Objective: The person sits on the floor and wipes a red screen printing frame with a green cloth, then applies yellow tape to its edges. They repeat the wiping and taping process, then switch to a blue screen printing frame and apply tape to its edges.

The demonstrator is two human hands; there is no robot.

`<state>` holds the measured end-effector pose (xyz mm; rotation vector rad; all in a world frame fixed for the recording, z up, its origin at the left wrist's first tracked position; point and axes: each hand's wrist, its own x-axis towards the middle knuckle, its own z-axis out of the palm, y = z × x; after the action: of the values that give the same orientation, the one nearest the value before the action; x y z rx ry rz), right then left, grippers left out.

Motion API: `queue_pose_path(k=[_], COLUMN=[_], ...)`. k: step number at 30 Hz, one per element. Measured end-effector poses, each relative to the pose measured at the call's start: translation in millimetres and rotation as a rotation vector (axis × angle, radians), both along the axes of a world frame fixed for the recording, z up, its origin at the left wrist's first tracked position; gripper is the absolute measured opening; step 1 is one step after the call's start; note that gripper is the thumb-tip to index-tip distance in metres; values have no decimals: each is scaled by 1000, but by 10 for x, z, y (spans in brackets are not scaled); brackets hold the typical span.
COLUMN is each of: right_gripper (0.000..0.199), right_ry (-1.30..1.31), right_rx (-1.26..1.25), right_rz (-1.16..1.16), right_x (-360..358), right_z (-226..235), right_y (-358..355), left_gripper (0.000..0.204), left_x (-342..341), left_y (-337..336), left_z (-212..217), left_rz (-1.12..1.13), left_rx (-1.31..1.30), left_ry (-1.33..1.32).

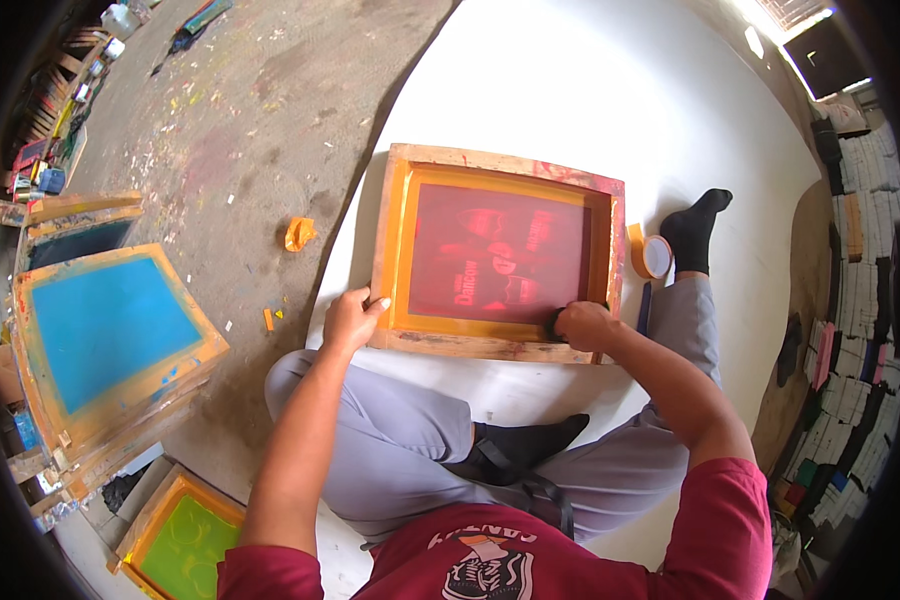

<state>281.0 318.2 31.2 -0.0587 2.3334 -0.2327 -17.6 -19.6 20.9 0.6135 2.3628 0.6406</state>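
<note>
A wooden screen-printing frame with dark red mesh lies in front of me on a white sheet. Orange-brown tape lines the inside of its wood, and paler print shapes show in the mesh. At its near left corner my left hand grips the wood, thumb on top. My right hand is closed at the near right inner corner, over the tape border. A small dark thing pokes out from its fingers; its kind is hidden. Just right of the frame stands a roll of orange tape.
A slim dark blue tool lies below the tape roll. Left, a blue-mesh screen rests on stacked frames, with a green-mesh screen nearer. Crumpled orange tape lies on the floor. Stacked bundles line the right side.
</note>
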Motion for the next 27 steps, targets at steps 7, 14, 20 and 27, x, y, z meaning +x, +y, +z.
queue_pose_path(k=[7, 14, 20, 27], right_gripper=[15, 18, 15, 16], right_ry=[-136, 488, 977, 1033], right_rx=[173, -338, -66, 154], right_rz=[-1, -797, -650, -660], right_x=[54, -1044, -2089, -2909], right_z=[247, -33, -525, -592], right_y=[63, -1062, -1708, -998], left_gripper=[40, 36, 38, 38], left_x=[-4, -28, -27, -30], left_y=[27, -29, 0, 22], left_z=[36, -18, 9, 14], left_rz=[-21, -23, -34, -43], left_rx=[-24, 43, -31, -54], left_ry=[7, -36, -41, -8])
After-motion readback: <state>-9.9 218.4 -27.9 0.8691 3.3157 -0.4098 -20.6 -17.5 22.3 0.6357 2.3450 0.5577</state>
